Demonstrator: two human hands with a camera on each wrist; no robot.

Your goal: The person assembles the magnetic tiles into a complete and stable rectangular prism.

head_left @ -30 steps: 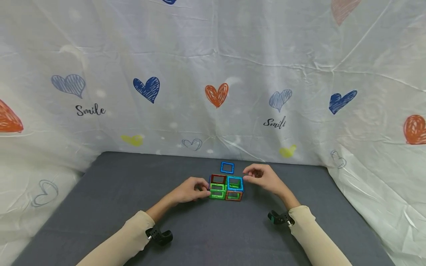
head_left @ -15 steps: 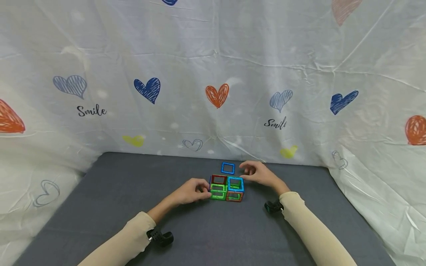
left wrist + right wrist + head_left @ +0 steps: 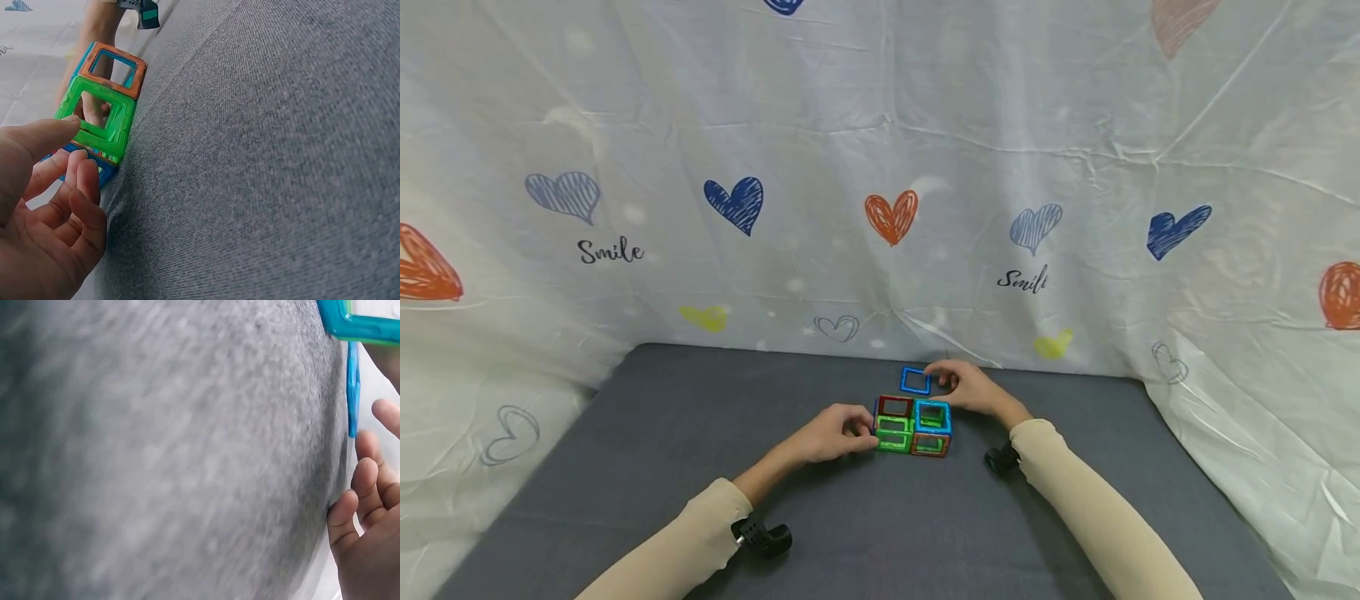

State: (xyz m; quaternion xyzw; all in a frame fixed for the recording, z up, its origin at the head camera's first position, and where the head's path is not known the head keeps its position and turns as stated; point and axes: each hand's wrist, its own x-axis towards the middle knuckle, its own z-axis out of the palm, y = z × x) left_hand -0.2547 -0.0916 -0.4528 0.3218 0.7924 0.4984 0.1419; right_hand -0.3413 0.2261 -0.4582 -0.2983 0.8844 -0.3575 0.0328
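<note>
In the head view a box-like build of magnetic tiles stands on the dark cloth. It has green, dark red, orange and light blue square frames. My left hand holds its left front corner. In the left wrist view, the thumb lies at the front green tile and the curled fingers are at the blue tile on the side. Behind the build a loose blue square tile lies flat. My right hand reaches over beside it, fingers bent and apart, holding nothing. In the right wrist view the fingertips are near the loose tile's edge.
A dark grey cloth covers the table. Just behind its far edge hangs a white curtain printed with hearts and words. Both wrists carry black straps with small devices.
My right hand has moved left, from beside the build toward the loose blue tile. The left hand has stayed at the build's left corner.
</note>
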